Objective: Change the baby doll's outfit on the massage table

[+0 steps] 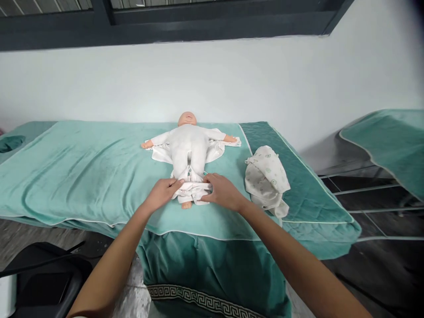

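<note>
- Two bare forearms enter from the bottom edge of the view, uncovered all the way up, with no sleeve showing.
- Left hand [161, 192]: bare, no glove, no ring or watch to be seen.
- Right hand [222, 191]: bare likewise, wrist plain, no band or bracelet.
- Fingernails too small to make out.

The doll [187, 148] wears a plain white suit, and the open cloth [215, 152] spread under it is white too; its head and bare hands are a pale peach. The bed [82, 172] carries a light teal cover edged with thin white piping, with a darker teal quilted stretch on the right. The bundled garment [266, 179] to the right is cream with small scattered green marks. The near skirt [205, 300] of the bed is dark teal with a pale key-pattern band. The far wall [132, 84] is white, and the window frame [165, 22] above is dark grey.
</note>
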The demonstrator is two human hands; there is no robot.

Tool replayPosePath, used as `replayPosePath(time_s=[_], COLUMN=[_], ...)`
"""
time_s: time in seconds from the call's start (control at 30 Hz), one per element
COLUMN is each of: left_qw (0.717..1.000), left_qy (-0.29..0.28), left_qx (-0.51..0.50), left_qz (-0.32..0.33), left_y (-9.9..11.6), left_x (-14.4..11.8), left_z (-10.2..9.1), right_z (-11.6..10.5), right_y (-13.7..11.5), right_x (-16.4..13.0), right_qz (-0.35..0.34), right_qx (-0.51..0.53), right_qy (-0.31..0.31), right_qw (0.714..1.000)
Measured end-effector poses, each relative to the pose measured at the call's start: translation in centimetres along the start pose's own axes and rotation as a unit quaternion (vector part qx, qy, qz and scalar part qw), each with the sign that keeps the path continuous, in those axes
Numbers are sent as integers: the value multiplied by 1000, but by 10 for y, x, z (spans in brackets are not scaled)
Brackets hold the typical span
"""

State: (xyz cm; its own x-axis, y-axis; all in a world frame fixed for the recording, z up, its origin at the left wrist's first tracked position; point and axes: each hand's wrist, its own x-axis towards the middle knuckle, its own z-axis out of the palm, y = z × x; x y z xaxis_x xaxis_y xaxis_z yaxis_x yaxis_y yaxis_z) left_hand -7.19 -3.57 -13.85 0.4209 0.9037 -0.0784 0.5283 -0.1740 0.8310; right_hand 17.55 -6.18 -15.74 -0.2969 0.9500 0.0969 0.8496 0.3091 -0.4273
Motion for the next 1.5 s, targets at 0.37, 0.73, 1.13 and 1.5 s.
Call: replayPosePath(time_s=[0.37, 0.73, 1.13, 1.5], left_qw=[978, 986, 965, 956], left_qy=[-206, -86, -43, -8], left_qx=[22, 92, 133, 202], left_qz=[1, 108, 222, 214], left_y=[32, 108, 220, 218], left_x=[-48, -64, -92, -115], left_z=[-23, -75, -131, -135], right_z=[-14, -118, -246, -282], right_y=[-32, -69, -168, -152], right_x=[-36, -24, -19, -40], right_qz=[45, -99, -178, -132], right_qx=[-42, 297, 320, 104], right_qy=[-54, -322, -59, -45], right_qw=[997, 893, 929, 985])
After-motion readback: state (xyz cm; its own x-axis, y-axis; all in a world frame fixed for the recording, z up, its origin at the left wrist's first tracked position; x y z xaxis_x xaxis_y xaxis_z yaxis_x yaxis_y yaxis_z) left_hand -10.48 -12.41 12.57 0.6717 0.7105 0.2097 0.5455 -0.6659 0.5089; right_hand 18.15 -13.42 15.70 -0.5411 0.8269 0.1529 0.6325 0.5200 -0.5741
